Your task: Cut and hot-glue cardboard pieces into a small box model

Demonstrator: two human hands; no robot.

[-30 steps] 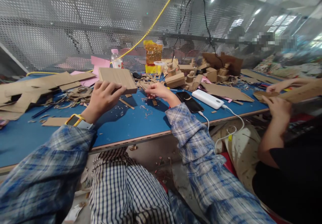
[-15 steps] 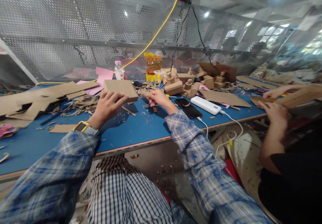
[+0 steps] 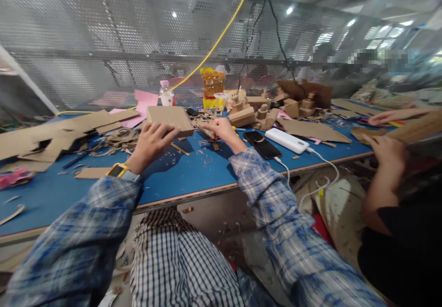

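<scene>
Head view: where does the box (image 3: 167, 117) sit?

"Above the desk (image 3: 183, 176), set back from the near edge and a little left of the middle. A dark shadow lies below it, so I judge it to be lifted, with its broad face tilted up."

"And the left hand (image 3: 152, 142)?"

"Closed over the near side of the box, fingers bent across the edge. Its thumb is hidden."

"What about the right hand (image 3: 223, 133)?"

"Just beyond the box's right end, apart from it. The index finger points left and the other fingers are curled in. I can't tell whether it pinches anything thin; cardboard scraps (image 3: 180, 148) lie near it."

"So which way is the box from each?"

"For the left hand, right at the fingertips, toward the far edge. For the right hand, off to the left. The long axis seems to run roughly side to side, along the near edge, so the short right end faces the right hand. Left is clearly nearer."

"Anything close on the other side?"

"A phone (image 3: 263, 145) and a power bank (image 3: 286, 140), right of the right hand, toward the near edge."
</scene>
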